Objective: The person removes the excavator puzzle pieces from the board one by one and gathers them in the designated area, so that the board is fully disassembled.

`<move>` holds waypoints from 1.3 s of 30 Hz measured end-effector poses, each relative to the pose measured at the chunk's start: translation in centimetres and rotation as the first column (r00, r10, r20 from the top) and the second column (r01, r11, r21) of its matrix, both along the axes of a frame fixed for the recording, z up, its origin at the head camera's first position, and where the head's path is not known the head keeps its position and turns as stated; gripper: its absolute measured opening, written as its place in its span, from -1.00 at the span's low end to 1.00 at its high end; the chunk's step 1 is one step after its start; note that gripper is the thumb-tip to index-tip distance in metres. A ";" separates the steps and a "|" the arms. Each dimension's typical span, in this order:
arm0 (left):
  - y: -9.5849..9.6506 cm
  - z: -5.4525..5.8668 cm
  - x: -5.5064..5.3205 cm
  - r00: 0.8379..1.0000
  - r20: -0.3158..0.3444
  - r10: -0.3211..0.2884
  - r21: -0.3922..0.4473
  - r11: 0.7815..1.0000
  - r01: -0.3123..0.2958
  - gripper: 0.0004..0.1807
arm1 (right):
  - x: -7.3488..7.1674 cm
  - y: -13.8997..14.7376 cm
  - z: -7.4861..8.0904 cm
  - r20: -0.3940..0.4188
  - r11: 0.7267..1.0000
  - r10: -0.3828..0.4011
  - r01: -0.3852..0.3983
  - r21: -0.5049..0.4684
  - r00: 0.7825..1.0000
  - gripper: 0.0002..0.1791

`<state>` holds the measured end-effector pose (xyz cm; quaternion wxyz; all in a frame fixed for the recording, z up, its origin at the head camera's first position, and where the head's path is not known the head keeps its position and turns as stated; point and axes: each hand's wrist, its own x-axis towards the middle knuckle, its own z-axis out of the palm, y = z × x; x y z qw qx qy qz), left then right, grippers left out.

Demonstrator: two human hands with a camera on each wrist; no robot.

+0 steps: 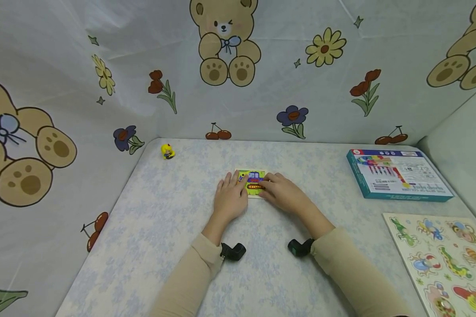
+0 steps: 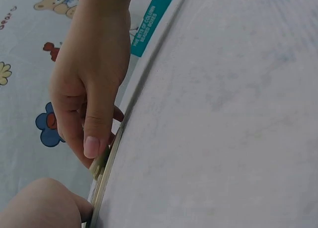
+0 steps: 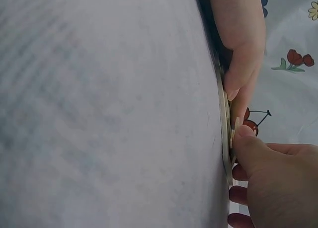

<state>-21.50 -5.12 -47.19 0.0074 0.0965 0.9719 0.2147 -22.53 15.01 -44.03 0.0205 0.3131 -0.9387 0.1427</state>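
Pale cloth (image 1: 279, 83) printed with bears and flowers is hung behind and to the left of a desk (image 1: 265, 281), and the far edge of the desk is met by it. Near that edge, towards the left corner, a small yellow toy (image 1: 167, 151) is placed. Along the right side, a teal-edged box (image 1: 400, 176) is laid flat, with its far end close to the back corner; nearer the viewer, an insect board (image 1: 405, 252) is cut off by the frame. Between these and the right forearm, a broad strip of blue-mottled surface is left, and a wider one is seen on the left.

At the middle, towards the back, a small picture board (image 1: 255, 177) is set flat, well apart from the far edge. Its left edge is covered by the left hand (image 1: 231, 200), whose fingers are laid out nearly straight. By the right hand (image 1: 284, 192), at the opposite edge, a thin piece (image 3: 237, 122) is pinched between thumb and fingers, tilted up from the board. What is pictured on the piece cannot be told.
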 end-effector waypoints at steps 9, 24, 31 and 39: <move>0.0 0.2 0.1 1.000 -0.005 0.002 0.005 1.000 -0.002 -0.44 | 0.1 0.3 0.1 0.028 0.999 0.028 -0.028 -0.020 0.999 -0.59; 0.0 0.1 0.1 1.000 -0.005 0.005 0.001 1.000 -0.005 -0.44 | -0.4 0.2 -0.4 0.346 0.925 -0.076 0.196 -0.327 0.935 -0.66; 0.0 -0.2 0.0 1.000 -0.014 0.007 -0.013 1.000 -0.007 -0.44 | 0.1 0.4 -0.4 0.442 0.882 -0.057 0.253 -0.398 0.895 -0.69; 0.0 -0.3 0.1 1.000 -0.019 0.007 0.007 1.000 -0.007 -0.43 | 1.7 3.2 0.8 0.535 0.806 -0.099 0.382 -0.451 0.839 -0.71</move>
